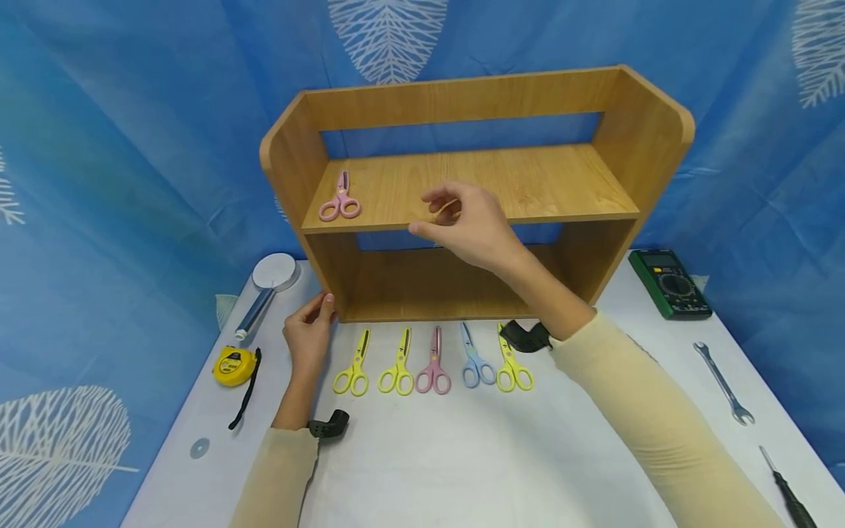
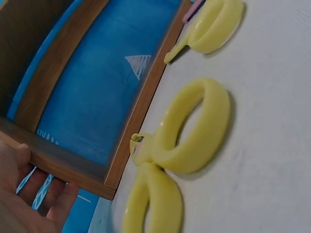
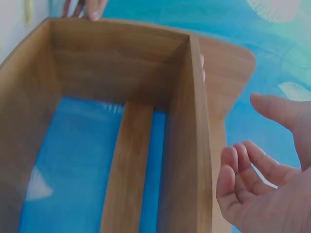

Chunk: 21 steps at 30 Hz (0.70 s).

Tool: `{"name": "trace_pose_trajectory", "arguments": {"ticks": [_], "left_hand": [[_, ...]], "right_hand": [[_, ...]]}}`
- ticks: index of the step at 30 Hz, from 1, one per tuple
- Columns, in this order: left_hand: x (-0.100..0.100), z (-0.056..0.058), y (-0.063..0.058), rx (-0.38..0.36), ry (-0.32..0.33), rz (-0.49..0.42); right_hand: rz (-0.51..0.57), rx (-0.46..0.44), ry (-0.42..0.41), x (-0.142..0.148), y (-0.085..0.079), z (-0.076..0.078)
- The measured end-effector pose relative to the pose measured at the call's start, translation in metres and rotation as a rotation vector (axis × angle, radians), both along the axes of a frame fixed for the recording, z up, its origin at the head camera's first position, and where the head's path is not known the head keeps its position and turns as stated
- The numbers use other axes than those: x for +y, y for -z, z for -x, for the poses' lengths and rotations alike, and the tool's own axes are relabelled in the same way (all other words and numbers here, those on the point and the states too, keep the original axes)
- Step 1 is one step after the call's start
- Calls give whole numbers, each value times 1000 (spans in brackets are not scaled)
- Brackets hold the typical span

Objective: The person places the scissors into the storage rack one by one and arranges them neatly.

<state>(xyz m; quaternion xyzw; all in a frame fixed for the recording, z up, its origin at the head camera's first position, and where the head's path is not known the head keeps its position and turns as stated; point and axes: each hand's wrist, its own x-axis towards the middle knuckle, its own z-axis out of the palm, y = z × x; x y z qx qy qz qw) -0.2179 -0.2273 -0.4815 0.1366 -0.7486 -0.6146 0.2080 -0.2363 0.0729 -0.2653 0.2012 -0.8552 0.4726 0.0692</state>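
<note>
A wooden two-tier shelf (image 1: 409, 220) stands on the white table. My left hand (image 1: 310, 334) grips the front edge of its lower left side panel; fingers (image 2: 63, 204) show at that panel in the left wrist view. The right hand (image 1: 472, 224) hovers in front of the upper board, fingers loosely curved and holding nothing. Pink scissors (image 1: 340, 198) lie at the left of the upper board. Along the shelf's front lies a row of scissors: yellow (image 1: 353, 367), yellow (image 1: 397, 367), pink (image 1: 433, 365), blue (image 1: 475, 361) and yellow (image 1: 511, 367), the last beside the right wrist's black strap.
On the left are a round white-headed tool with a blue handle (image 1: 256, 312), a yellow tape measure (image 1: 234, 366) and a grey disc (image 1: 199, 448). A green-cased multimeter (image 1: 670, 284), a wrench (image 1: 725, 383) and a screwdriver (image 1: 788, 491) lie on the right. Blue cloth hangs behind.
</note>
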Motion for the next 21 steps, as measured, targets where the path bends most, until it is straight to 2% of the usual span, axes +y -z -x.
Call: {"name": "trace_pose_trajectory", "arguments": {"ticks": [5,11,16,21], "left_hand": [[2,1,2,21,-13,-17],[1,1,3,19,-15,-29],[1,1,4,4,-11,-43],[2,1,4,15,-9,-39]], "right_hand": [[-59,-24,41,53,27,-27],[-114,-89,77,101,83,-54],[-143,-164,100,121,130,-75],[-186,-262,123,128,165,-90]]}}
